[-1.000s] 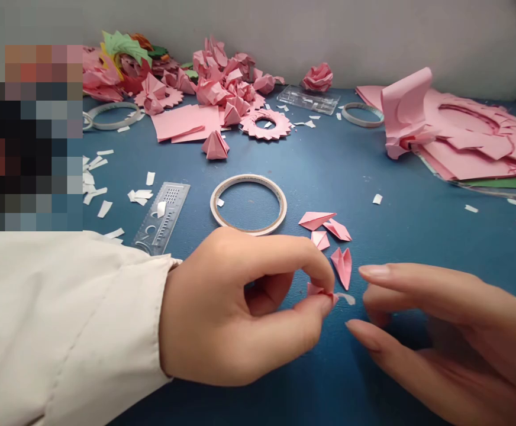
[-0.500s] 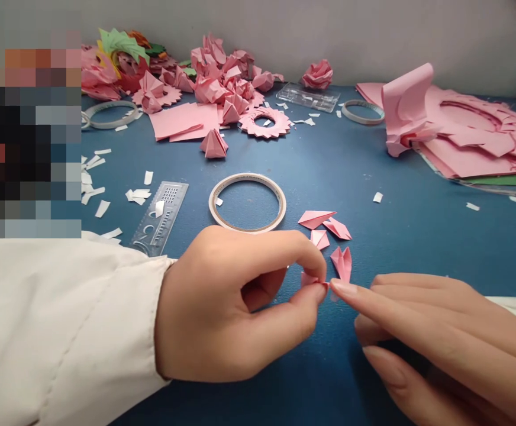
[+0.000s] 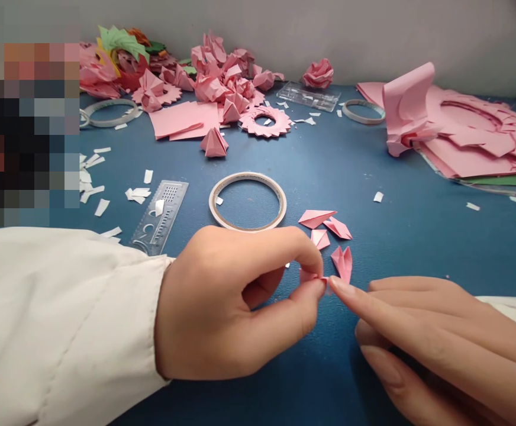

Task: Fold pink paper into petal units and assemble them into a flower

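My left hand (image 3: 235,302) pinches a small folded pink paper piece (image 3: 308,276) between thumb and forefinger, low over the blue table (image 3: 400,219). My right hand (image 3: 435,343) reaches in from the right, its forefinger tip touching that piece; the other fingers curl loosely and hold nothing I can see. Just beyond lie several small folded pink pieces (image 3: 329,234). A tape ring (image 3: 248,201) sits behind my left hand.
A clear ruler (image 3: 160,216) and white paper scraps (image 3: 93,189) lie at the left. Pink folded flowers and sheets (image 3: 213,89) pile at the back, cut pink paper (image 3: 462,130) at the right. Two more tape rings (image 3: 109,112) (image 3: 363,111) and a clear plastic case (image 3: 308,96) stand further back.
My right hand has closed in from the right until its forefinger touches the pink piece. My left hand lifted slightly, still pinching the piece.
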Tool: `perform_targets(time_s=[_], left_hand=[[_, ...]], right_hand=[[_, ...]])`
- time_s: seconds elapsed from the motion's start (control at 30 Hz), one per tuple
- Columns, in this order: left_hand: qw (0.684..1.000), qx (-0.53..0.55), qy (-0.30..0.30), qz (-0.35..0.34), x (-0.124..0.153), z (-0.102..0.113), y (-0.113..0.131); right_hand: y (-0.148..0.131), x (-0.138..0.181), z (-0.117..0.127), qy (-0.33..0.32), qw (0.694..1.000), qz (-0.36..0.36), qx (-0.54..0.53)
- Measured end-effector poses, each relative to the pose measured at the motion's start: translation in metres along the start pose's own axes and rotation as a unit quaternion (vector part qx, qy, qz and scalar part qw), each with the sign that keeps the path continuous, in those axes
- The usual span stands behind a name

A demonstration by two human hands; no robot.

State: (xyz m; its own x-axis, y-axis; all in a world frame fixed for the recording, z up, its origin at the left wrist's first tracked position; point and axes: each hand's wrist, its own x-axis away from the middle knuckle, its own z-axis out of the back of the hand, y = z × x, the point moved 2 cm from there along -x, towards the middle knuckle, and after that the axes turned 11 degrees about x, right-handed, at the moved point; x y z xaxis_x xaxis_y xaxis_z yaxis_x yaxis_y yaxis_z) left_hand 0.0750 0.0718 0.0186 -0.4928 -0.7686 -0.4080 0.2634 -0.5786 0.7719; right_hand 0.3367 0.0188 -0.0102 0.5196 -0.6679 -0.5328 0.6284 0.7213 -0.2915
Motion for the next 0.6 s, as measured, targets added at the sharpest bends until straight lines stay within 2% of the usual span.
perform_targets(time_s=[0.2,0.47,0.53,0.6], left_hand=[[1.000,-0.006,-0.011,0.006,-0.001,0.000,0.002],[1.000,-0.014,0.003,0.005,0.001,0.000,0.002],[1.000,-0.013,-0.008,0.004,0.000,0.001,0.002],[1.000,-0.011,-0.021,0.003,-0.002,0.003,0.003]], right_hand=[[0.006,0.003,0.000,-0.007,0.999,0.045,0.001],[0.005,0.001,-0.003,0.009,0.994,0.071,0.079],[0.000,0.003,-0.003,0.014,0.994,0.068,0.081],[-0.006,0.008,-0.001,0.014,0.995,0.034,0.094]])
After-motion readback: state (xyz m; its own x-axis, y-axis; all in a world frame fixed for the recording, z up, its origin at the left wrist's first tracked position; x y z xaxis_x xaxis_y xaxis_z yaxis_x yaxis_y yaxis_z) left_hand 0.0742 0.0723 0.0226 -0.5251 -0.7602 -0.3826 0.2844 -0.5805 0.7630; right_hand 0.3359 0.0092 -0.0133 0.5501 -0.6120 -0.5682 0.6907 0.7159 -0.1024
